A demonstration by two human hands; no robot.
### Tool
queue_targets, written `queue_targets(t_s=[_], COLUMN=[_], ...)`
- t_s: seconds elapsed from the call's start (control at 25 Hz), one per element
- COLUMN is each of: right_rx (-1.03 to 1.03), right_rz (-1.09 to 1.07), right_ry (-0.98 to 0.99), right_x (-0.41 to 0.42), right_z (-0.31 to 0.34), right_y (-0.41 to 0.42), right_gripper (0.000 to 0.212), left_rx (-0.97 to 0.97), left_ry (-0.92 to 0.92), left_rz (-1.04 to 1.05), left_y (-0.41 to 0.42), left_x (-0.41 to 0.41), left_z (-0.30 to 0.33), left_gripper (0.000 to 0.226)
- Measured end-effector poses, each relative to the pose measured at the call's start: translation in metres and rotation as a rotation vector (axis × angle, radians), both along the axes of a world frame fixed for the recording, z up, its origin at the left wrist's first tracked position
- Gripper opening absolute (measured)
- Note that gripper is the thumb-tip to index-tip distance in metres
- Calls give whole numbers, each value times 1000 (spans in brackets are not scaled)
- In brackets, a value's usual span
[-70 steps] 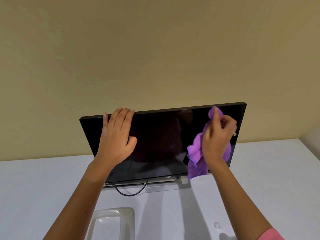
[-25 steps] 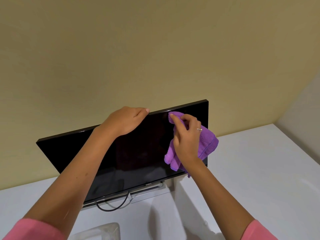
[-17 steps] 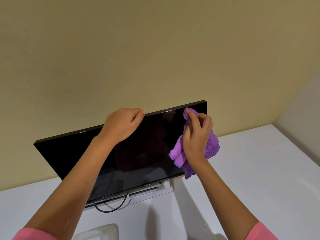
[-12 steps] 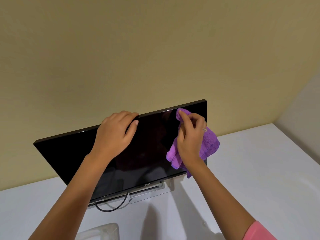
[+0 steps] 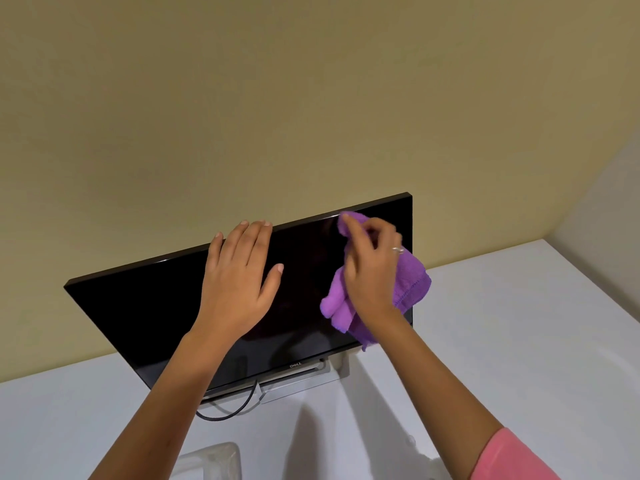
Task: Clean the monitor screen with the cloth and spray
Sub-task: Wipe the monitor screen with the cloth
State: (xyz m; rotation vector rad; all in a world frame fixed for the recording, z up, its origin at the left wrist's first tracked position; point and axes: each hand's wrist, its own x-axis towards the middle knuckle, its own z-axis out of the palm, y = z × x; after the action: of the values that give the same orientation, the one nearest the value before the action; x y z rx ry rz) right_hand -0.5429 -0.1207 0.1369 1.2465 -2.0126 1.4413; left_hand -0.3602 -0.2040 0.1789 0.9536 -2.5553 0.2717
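Head view, the only one: the flat black glossy monitor (image 5: 166,306) stands tilted back on the white table (image 5: 502,341), near the tan wall, its stand and a looped black cable (image 5: 228,412) under its bottom edge. My right hand (image 5: 372,271) has its fingers curled, clamped on the bunched purple microfibre cloth (image 5: 412,282), pressing it to the upper right of the screen. My left hand (image 5: 239,282) lies flat on the screen just below the top edge, fingers straight and together, thumb spread, holding nothing. A clear plastic container (image 5: 211,460) sits at the bottom of frame; no spray bottle visible.

Handling, my guess: the cloth is soft and light, best kept wadded in the palm; the panel is stiff but fragile and smooth and may rock, so brace at the top bezel and press lightly.

Versus half a second ago: the left hand's fingers were hooked over the top edge, now flattened onto the glass. The cloth hand has barely shifted, same corner.
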Motion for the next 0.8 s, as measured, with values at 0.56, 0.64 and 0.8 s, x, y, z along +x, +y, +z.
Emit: queue_targets(t_s=[0.56,0.64,0.8], right_rx=[4,11,-100], right_rz=[-199,-200,-158], right_ry=[-268,-350,-412], right_x=[-35,-28,-28], right_z=[-59,-68,-47], right_y=[35,42,30], right_gripper=[44,38,28], left_rx=[-18,-21,2], left_ry=[-17,-22,17], left_rz=[-2,-3,-55], left_y=[-1,-1,-4], left_x=[0,1,10], left_z=[-2,-2,0], left_gripper=[62,63,59])
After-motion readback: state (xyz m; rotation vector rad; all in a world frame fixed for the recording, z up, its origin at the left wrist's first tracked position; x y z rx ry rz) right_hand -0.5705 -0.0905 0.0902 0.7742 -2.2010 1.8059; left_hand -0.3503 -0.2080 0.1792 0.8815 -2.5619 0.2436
